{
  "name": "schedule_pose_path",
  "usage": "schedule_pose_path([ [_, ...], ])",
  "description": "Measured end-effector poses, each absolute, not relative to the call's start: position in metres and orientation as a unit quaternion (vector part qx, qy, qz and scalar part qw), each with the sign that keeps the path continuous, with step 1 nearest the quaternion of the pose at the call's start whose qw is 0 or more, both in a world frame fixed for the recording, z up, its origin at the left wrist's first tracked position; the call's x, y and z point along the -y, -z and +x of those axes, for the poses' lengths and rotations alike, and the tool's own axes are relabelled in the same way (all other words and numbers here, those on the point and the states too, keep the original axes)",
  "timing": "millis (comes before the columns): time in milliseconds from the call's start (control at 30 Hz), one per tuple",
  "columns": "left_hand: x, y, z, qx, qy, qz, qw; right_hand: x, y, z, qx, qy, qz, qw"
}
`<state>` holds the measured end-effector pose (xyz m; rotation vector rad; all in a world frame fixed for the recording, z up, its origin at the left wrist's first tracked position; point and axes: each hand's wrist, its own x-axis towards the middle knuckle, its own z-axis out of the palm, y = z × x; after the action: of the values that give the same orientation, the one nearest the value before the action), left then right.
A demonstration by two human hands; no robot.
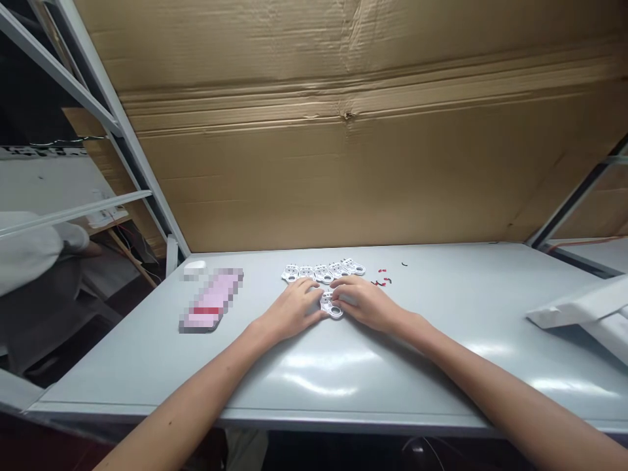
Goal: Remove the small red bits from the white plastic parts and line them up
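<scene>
Between my hands a small white plastic part with a round ring (334, 311) lies on the grey table. My left hand (296, 306) holds its left edge between thumb and fingers. From the right, my right hand (364, 301) pinches at the upper side of the same part; its fingertips partly cover it. Just behind my fingers stands a row of several similar white ringed parts (322, 273), set side by side. Tiny red and black pieces (383, 282) are scattered to the right of that row, too small to name.
At the left lies a blurred pink flat object (212, 301), with a small white item (195, 269) behind it. A folded white piece (583, 307) sits at the right. Cardboard (343, 176) walls the back, and metal frame posts (122, 131) flank the table. A person's sleeve (29, 248) shows far left.
</scene>
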<state>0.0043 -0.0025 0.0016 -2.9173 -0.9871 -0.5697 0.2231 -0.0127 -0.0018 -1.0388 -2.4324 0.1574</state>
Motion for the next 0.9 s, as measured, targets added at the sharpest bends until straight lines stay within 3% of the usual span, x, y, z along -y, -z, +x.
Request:
schedule_pose_path([
  [367,0.0014,-0.0016,0.0010,0.318,0.184,-0.930,-0.003,0.0081,0.0024,0.2295,0.831,-0.171,-0.431,0.308],
  [900,0.0044,-0.0036,0.0022,0.309,0.180,-0.934,-0.006,0.0077,0.0057,0.2269,0.855,-0.139,-0.398,0.303],
])
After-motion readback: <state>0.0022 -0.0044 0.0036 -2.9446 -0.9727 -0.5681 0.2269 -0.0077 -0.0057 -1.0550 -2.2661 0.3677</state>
